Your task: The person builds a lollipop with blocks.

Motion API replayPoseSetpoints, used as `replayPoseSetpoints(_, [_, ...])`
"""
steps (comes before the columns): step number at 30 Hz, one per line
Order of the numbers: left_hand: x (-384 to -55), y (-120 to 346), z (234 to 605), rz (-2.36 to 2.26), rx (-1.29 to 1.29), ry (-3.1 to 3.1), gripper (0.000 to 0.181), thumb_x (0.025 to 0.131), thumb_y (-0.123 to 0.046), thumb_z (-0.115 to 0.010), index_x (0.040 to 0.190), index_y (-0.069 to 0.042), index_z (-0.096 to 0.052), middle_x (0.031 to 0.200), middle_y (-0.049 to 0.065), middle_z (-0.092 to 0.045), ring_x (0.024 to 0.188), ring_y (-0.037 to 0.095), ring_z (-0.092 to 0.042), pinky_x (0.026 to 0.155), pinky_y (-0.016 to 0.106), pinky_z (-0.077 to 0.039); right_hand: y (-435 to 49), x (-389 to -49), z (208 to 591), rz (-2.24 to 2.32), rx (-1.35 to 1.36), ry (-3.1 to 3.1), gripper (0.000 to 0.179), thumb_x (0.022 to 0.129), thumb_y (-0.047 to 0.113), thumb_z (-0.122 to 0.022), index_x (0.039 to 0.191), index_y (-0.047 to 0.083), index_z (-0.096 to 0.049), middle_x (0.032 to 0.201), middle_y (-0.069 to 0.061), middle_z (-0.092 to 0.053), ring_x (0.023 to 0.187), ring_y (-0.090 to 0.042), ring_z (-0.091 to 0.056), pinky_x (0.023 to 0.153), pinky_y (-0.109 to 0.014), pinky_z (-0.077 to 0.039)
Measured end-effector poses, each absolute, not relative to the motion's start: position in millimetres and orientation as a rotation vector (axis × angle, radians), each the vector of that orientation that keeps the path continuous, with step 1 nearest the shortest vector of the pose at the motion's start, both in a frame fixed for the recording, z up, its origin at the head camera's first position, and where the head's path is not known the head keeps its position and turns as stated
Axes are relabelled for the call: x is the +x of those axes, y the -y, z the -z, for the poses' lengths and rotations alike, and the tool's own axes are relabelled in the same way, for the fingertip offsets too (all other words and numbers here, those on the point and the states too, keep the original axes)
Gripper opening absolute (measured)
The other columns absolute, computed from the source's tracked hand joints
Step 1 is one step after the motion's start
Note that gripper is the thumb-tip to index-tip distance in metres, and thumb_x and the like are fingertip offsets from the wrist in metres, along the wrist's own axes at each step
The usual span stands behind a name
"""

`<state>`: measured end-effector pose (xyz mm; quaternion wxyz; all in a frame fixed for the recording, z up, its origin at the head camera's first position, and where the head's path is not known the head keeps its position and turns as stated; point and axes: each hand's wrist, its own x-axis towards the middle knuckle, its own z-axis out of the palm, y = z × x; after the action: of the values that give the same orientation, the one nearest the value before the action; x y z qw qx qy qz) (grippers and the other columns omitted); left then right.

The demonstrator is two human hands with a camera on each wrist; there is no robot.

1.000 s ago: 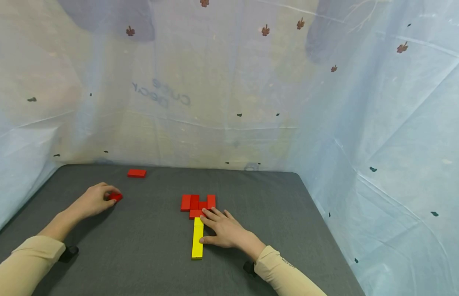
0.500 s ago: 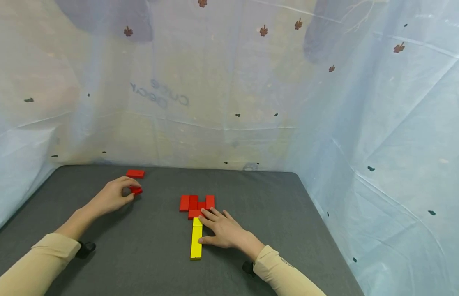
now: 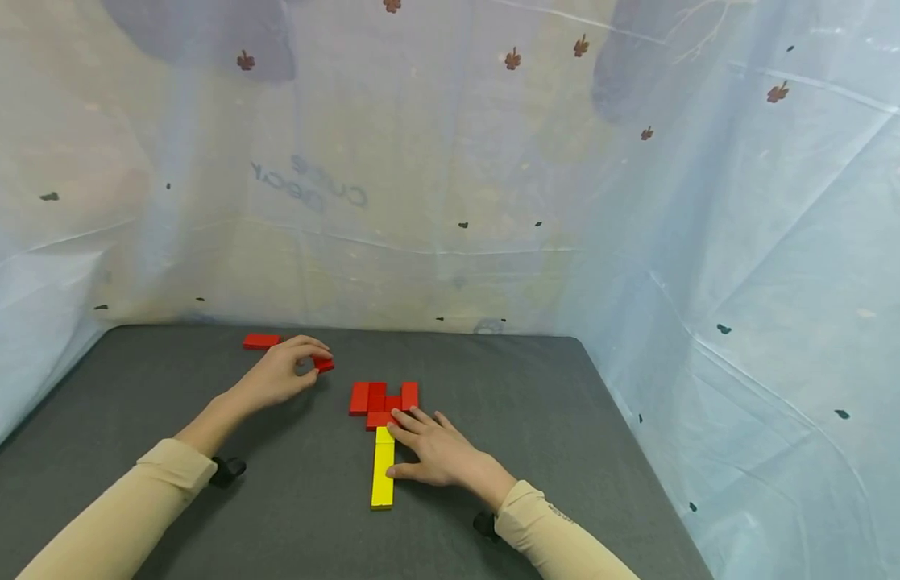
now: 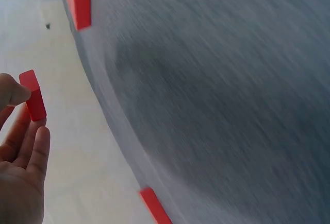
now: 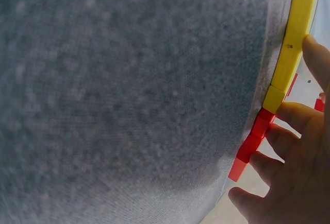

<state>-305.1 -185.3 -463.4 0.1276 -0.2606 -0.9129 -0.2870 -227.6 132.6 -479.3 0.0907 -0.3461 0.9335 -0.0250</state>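
My left hand (image 3: pixel 279 372) pinches a small red block (image 3: pixel 323 364) between thumb and fingers, over the table's back half. In the left wrist view that red block (image 4: pixel 33 95) shows in the fingertips. My right hand (image 3: pixel 441 451) lies with its fingers spread beside a flat arrangement: several red blocks (image 3: pixel 358 399) set edge to edge, with a yellow strip (image 3: pixel 382 479) and a short yellow piece running from them toward me. In the right wrist view, the fingertips are right at the edges of the yellow strip (image 5: pixel 296 33) and the red blocks (image 5: pixel 251 147).
One loose red block (image 3: pixel 261 341) lies near the back edge of the dark grey table (image 3: pixel 566 451), left of the arrangement. A pale plastic sheet (image 3: pixel 391 177) with small printed leaves hangs behind and along the right side.
My left hand has moved right with the red block, past the loose one and toward the arrangement. My right hand has stayed in place on the blocks.
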Motion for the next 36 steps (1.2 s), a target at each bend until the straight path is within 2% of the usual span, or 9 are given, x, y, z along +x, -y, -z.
replayPoseSetpoints(2, [-307,175,462,0.863,-0.77,2.657,0.028,0.085,-0.004,-0.067,0.113,-0.012,-0.068,0.124,0.007,-0.058,0.107,0.027,-0.059,0.07,0.038,-0.054,-132,-228,480,0.065,-1.023,-2.779,0.077,0.089,0.069,-0.045,0.152,0.028,-0.028,0.16,0.01,-0.017,0.148,-0.021,-0.016,0.115,-0.056,-0.02])
replayPoseSetpoints(5, [-310,162,462,0.887,-0.797,2.661,0.028,0.086,-0.005,-0.066,0.112,-0.012,-0.068,0.125,0.006,-0.057,0.109,0.026,-0.058,0.077,0.041,-0.055,-132,-229,481,0.055,-1.016,-2.782,0.077,0.088,0.07,-0.043,0.152,0.029,-0.028,0.16,0.01,-0.017,0.148,-0.02,-0.016,0.115,-0.055,-0.021])
replayPoseSetpoints(13, [-317,129,462,0.936,-0.863,2.676,0.027,0.086,-0.006,-0.065,0.111,-0.014,-0.069,0.124,0.004,-0.057,0.109,0.024,-0.057,0.082,0.045,-0.055,-131,-229,481,0.063,-1.018,-2.784,0.078,0.088,0.071,-0.043,0.152,0.03,-0.027,0.16,0.01,-0.017,0.148,-0.021,-0.015,0.114,-0.058,-0.02])
replayPoseSetpoints(19, [-322,111,466,0.936,-0.906,2.683,0.027,0.085,-0.006,-0.066,0.111,-0.015,-0.07,0.122,0.002,-0.059,0.106,0.023,-0.058,0.083,0.04,-0.055,-131,-229,482,0.06,-1.025,-2.792,0.077,0.088,0.07,-0.044,0.152,0.03,-0.028,0.159,0.009,-0.018,0.148,-0.021,-0.016,0.114,-0.058,-0.022])
replayPoseSetpoints(32, [-331,89,477,0.864,-0.975,2.805,0.028,0.085,-0.008,-0.068,0.111,-0.015,-0.07,0.121,0.003,-0.06,0.109,0.023,-0.058,0.092,0.044,-0.051,-131,-228,480,0.058,-1.052,-2.774,0.076,0.09,0.067,-0.045,0.152,0.027,-0.027,0.16,0.007,-0.017,0.148,-0.024,-0.016,0.115,-0.055,-0.022])
replayPoseSetpoints(36, [-334,85,479,0.822,-1.001,2.834,0.026,0.085,-0.008,-0.069,0.108,-0.018,-0.07,0.12,0.003,-0.061,0.108,0.023,-0.058,0.091,0.043,-0.052,-132,-228,479,0.061,-1.071,-2.774,0.076,0.091,0.065,-0.045,0.152,0.025,-0.027,0.16,0.005,-0.018,0.148,-0.025,-0.017,0.116,-0.052,-0.023])
